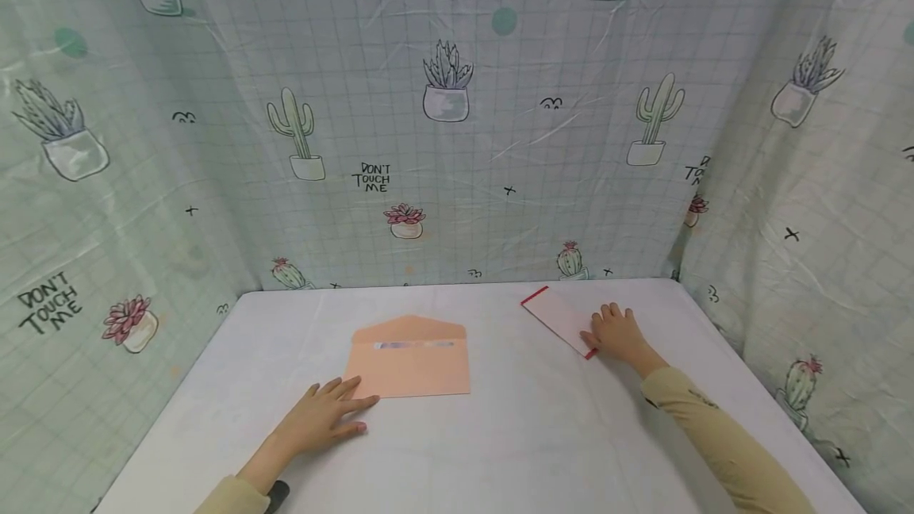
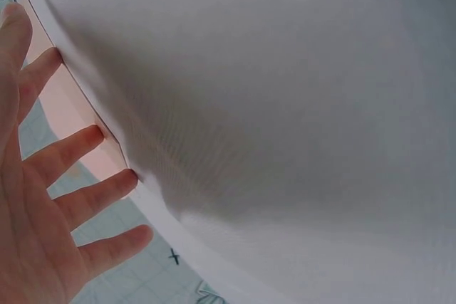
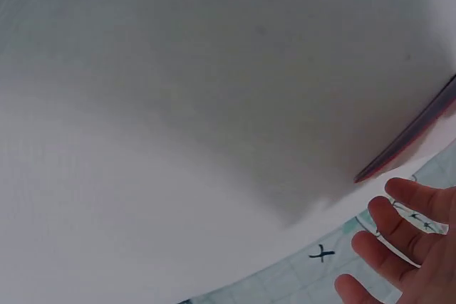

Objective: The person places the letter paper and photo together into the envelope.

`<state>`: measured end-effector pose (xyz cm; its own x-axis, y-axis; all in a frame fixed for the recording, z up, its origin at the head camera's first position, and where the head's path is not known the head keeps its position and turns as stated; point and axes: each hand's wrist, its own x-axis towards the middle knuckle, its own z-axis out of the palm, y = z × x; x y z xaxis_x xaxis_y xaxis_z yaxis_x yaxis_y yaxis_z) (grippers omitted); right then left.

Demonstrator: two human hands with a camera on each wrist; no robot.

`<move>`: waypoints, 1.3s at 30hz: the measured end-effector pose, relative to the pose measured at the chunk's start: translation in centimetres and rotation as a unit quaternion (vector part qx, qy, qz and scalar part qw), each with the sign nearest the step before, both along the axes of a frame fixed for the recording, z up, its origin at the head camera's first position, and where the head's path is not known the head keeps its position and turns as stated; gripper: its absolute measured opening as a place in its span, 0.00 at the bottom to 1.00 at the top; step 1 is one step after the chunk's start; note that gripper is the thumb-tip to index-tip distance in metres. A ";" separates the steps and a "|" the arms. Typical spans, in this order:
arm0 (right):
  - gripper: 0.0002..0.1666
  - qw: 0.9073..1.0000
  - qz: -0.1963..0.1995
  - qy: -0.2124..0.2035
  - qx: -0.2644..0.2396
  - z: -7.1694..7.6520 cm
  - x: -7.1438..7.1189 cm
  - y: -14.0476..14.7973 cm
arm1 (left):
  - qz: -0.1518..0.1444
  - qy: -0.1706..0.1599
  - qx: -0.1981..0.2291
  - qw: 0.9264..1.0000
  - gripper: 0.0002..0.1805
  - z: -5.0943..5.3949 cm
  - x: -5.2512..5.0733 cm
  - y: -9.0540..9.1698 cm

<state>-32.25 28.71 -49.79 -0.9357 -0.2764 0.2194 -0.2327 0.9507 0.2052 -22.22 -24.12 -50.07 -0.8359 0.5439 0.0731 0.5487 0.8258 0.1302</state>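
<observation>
An orange envelope (image 1: 421, 375) lies on the white table with its pointed flap spread toward the back. A shiny strip (image 1: 414, 345) shows just below the flap. My left hand (image 1: 321, 419) has its fingers spread, and some fingertips rest on the envelope's near-left corner; the left wrist view shows these fingers (image 2: 71, 154) along its edge. Farther right and back lies a pale card (image 1: 557, 320) with red ends, set at a slant. My right hand (image 1: 616, 333) touches its near-right end, the fingers loosely extended. In the right wrist view the card's dark red edge (image 3: 402, 140) appears beyond the fingertips.
The white table (image 1: 485, 458) reaches to a cloth backdrop (image 1: 471, 157) printed with cacti, which rises behind it and along both sides. A dark object (image 1: 277, 494) shows at the left wrist, by the sleeve.
</observation>
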 end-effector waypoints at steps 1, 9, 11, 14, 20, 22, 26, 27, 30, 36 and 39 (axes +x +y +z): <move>0.24 1.000 -0.003 -0.003 0.000 -0.1 0.0 0.1 | 0.001 -0.001 0.000 1.000 0.27 0.0 0.0 0.0; 0.26 1.000 -0.004 -0.015 -0.001 -0.7 -0.3 0.7 | 0.002 0.002 0.000 1.000 0.26 -0.1 0.0 0.0; 0.26 1.000 -0.007 -0.020 0.001 -0.8 -0.3 0.7 | 0.004 0.002 -0.001 1.000 0.26 0.0 0.0 0.0; 0.27 0.999 -0.010 -0.032 -0.001 -0.7 -0.2 0.5 | 0.007 0.001 -0.002 1.000 0.26 0.1 0.1 0.0; 0.29 0.998 -0.019 -0.048 -0.026 -0.6 -0.3 0.3 | 0.003 0.001 0.005 1.000 0.26 -0.1 0.1 -0.1; 0.29 0.998 -0.022 -0.046 -0.030 -0.7 -0.4 0.4 | 0.002 0.001 0.005 1.000 0.26 -0.1 0.1 -0.1; 0.28 0.998 -0.024 -0.041 -0.040 -1.0 -0.6 0.8 | 0.002 0.001 0.002 1.000 0.26 -0.2 0.0 -0.1; 0.28 0.998 -0.024 -0.042 -0.042 -1.1 -0.6 0.8 | 0.002 0.002 0.002 1.000 0.26 -0.2 0.0 -0.1; 0.26 0.997 -0.024 -0.045 -0.051 -1.3 -0.8 0.9 | 0.002 0.005 0.001 1.000 0.26 -0.1 -0.1 -0.1; 0.24 0.996 -0.031 -0.060 -0.062 -1.1 -0.8 0.8 | 0.000 0.006 -0.002 1.000 0.26 -0.2 -0.2 -0.1; 0.23 0.995 -0.030 -0.067 -0.073 -0.7 -0.7 0.7 | 0.001 0.004 0.000 1.000 0.26 -0.3 -0.2 -0.2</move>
